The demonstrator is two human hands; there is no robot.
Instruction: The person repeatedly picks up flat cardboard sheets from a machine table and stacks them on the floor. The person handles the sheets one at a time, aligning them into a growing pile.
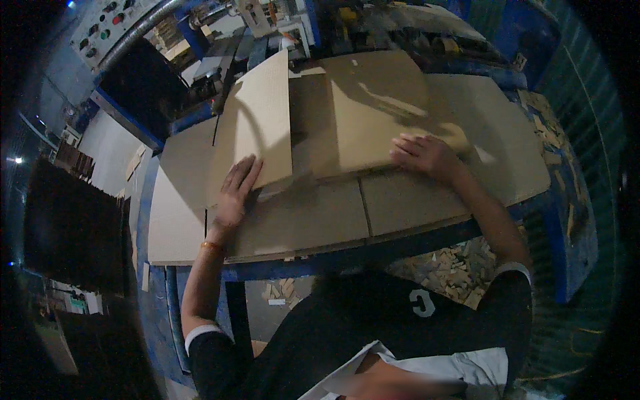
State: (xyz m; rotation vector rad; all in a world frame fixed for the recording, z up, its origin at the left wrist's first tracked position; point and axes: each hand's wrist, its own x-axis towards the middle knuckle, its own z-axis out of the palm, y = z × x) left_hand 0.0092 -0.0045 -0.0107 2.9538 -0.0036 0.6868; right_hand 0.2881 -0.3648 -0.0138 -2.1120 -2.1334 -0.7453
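— Condition of the fingers?
— Left hand (235, 193): close together, extended, laid on left cardboard panel (263, 120), unclamped. Right hand (430, 159): slightly apart on right cardboard panel (363, 127); gripping underneath, cannot tell.
— Outward?
— Flattened cardboard sheet (287, 227) beneath, on blue table (267, 269).
— Step?
— Apparently positioning both panels; next, probably, even pressure.

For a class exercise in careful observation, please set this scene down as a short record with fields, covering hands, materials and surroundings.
Left hand: fingers extended, at the lower left edge of the left panel
Right hand: on the lower right part of the right panel; thumb unclear
Material: flat cardboard with dark slots, beneath both panels
Support: blue table
Below: cardboard scraps
Upper left: button panel
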